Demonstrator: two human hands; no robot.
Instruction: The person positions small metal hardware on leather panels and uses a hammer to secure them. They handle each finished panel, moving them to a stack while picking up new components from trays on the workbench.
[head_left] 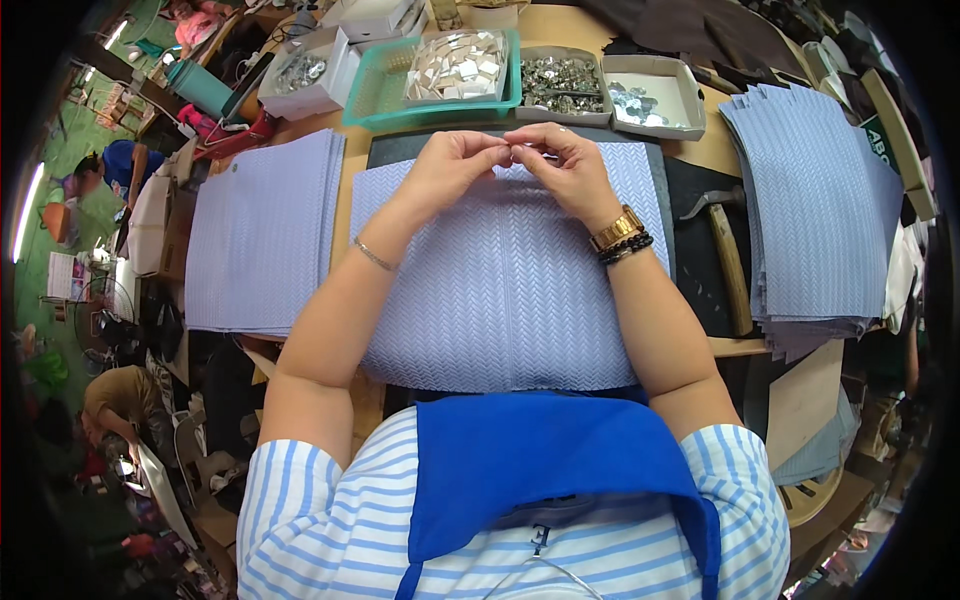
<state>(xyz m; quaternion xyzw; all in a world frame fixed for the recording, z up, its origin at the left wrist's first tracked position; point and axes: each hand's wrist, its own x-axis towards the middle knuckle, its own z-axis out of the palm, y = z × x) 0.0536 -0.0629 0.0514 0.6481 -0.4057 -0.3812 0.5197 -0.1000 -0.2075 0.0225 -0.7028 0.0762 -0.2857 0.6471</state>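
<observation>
Two hands are seen meeting over the far edge of a lilac sheet (500, 290), which is spread on the desk (560, 30) directly before the person, its long axis running left to right. At the far left a flat stack of like sheets (260, 230) is laid beside it, just apart. The left hand (450, 165) is closed in a pinch, fingertips turned toward the right hand (570, 170), which is likewise pinched; a small metal piece (528, 150) appears to be gripped between the two, though it is too small to be made out. Both hands are equally near it, and it is held just above the sheet's far edge, at its middle. Beyond the hands, a white box (305, 80) of silvery parts is seen at the left, then a green basket (385, 90) holding a tray (458, 68) of pale square pieces, then a box (562, 85) heaped with metal fittings, then a tray (655, 95) with only a few. Right of the sheet a hammer (725, 250) is laid, handle toward the person, and a fanned stack (820, 200) of sheets is piled at the far right.
</observation>
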